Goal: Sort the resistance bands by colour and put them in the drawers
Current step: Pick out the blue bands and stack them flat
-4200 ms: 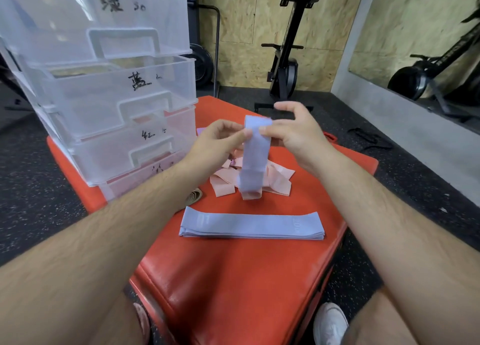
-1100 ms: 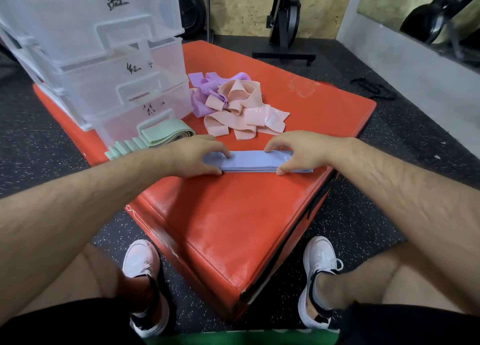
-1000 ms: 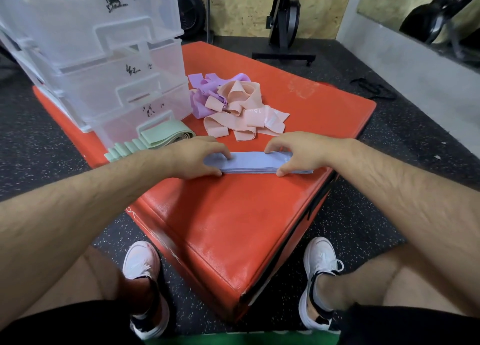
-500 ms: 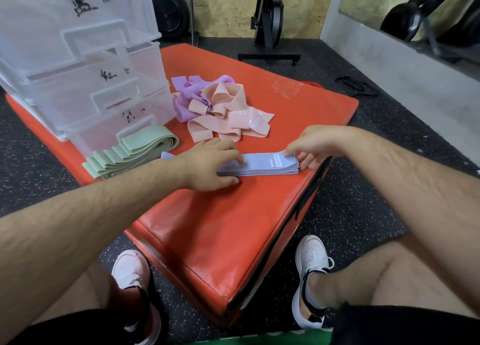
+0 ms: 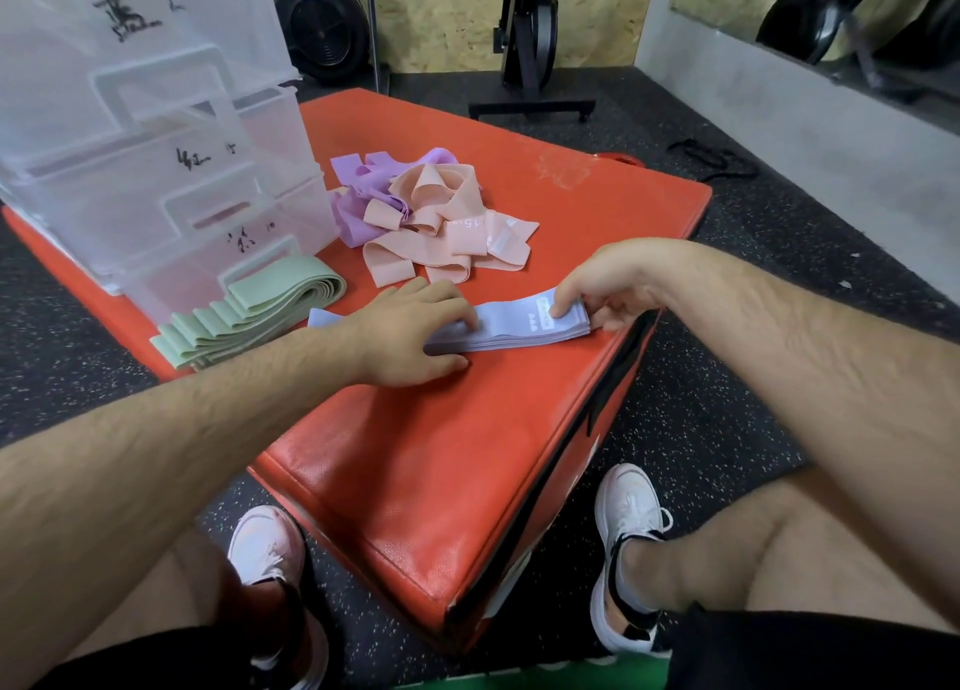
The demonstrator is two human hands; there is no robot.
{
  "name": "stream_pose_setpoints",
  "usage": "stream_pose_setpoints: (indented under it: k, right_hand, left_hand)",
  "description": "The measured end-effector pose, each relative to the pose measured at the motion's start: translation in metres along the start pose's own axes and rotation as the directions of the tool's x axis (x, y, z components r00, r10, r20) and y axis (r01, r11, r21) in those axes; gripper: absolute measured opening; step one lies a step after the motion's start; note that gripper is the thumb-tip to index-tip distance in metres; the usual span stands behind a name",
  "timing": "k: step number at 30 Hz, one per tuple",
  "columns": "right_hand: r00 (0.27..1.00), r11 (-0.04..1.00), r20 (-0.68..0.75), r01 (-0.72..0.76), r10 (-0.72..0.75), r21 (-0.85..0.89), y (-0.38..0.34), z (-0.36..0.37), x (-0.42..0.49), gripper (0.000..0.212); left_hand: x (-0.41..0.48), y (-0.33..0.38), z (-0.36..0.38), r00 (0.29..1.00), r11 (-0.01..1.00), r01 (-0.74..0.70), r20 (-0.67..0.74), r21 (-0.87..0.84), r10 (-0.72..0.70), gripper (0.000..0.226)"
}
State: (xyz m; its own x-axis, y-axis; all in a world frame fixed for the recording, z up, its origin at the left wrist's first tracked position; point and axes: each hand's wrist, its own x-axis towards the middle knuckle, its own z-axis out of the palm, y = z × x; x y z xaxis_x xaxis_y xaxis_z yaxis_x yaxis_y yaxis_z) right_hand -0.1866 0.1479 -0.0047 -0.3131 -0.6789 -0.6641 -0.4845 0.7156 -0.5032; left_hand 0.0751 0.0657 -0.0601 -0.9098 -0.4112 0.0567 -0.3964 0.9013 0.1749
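A flat stack of pale blue bands [image 5: 519,328] lies on the red padded box [image 5: 441,455] near its right edge. My left hand [image 5: 410,330] lies over the stack's left half, fingers on top and thumb at its near edge. My right hand [image 5: 608,291] pinches the stack's right end, thumb on top and fingers under it. A fanned stack of green bands [image 5: 249,315] lies to the left, in front of the clear plastic drawer unit [image 5: 156,169]. Loose pink bands [image 5: 447,237] and purple bands [image 5: 363,195] sit in a heap behind.
The drawers carry handwritten labels and are closed. The red box's right edge drops to black speckled floor just beside the blue stack. My knees and white shoes [image 5: 628,549] are below. A black exercise machine [image 5: 524,44] stands behind the box.
The blue band I held up was laid on the blue stack. Over the last second my right hand moved from pressing the top to pinching the right end.
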Motion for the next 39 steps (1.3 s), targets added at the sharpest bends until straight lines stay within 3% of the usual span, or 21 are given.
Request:
stream_pose_setpoints:
  k: [4, 9, 12, 16, 19, 23, 25, 28, 32, 36, 39]
  right_hand:
    - [0.998, 0.998, 0.047, 0.038, -0.040, 0.055, -0.003, -0.018, -0.012, 0.025]
    - [0.995, 0.995, -0.055, 0.083, -0.080, 0.063, 0.011, -0.053, -0.028, 0.024]
    - [0.996, 0.991, -0.015, 0.089, -0.088, 0.097, 0.020, -0.067, -0.036, 0.029]
    - [0.985, 0.976, 0.058, 0.149, -0.160, 0.158, 0.002, -0.053, -0.036, 0.011]
    - [0.976, 0.970, 0.054, 0.200, -0.209, 0.139, -0.024, -0.034, -0.033, 0.009]
    - [0.972, 0.971, 0.052, 0.226, -0.230, 0.075, -0.051, -0.009, -0.029, 0.018]
    - [0.969, 0.971, 0.075, 0.233, -0.237, 0.060, -0.061, 0.003, -0.028, 0.013]
    - [0.963, 0.967, 0.086, 0.251, -0.254, 0.044, -0.074, 0.018, -0.029, 0.009]
    - [0.962, 0.964, 0.081, 0.264, -0.261, -0.033, -0.090, 0.043, -0.032, 0.008]
    - [0.956, 0.953, 0.063, 0.290, -0.285, -0.087, -0.101, 0.072, -0.028, 0.014]
    - [0.941, 0.935, 0.010, 0.336, -0.337, -0.114, -0.106, 0.084, -0.026, 0.018]
  left_hand:
    - [0.008, 0.004, 0.001, 1.000, 1.000, -0.013, -0.010, -0.006, 0.013, 0.042]
    - [0.034, 0.029, 0.005, 0.996, 0.996, -0.085, 0.008, -0.026, 0.086, 0.049]
    - [0.047, 0.044, 0.009, 0.992, 0.992, -0.128, 0.006, -0.018, 0.129, 0.049]
    - [0.050, 0.043, 0.004, 0.987, 0.982, -0.162, -0.014, -0.093, 0.161, 0.042]
    - [0.041, 0.032, -0.005, 0.988, 0.979, -0.148, 0.021, -0.138, 0.152, 0.042]
    - [0.019, 0.009, -0.035, 0.999, 0.999, -0.047, -0.025, 0.026, 0.047, 0.036]
    - [0.004, -0.006, -0.045, 0.999, 0.999, 0.033, 0.014, 0.038, -0.034, 0.051]
    - [-0.017, -0.025, -0.040, 0.989, 0.996, 0.087, 0.126, -0.034, -0.082, 0.059]
    - [-0.026, -0.027, -0.032, 0.988, 0.963, 0.149, 0.077, -0.224, -0.135, 0.045]
    - [-0.029, -0.030, -0.030, 0.979, 0.881, 0.205, 0.072, -0.426, -0.193, 0.070]
    - [-0.033, -0.027, -0.033, 0.982, 0.871, 0.166, -0.002, -0.462, -0.188, 0.082]
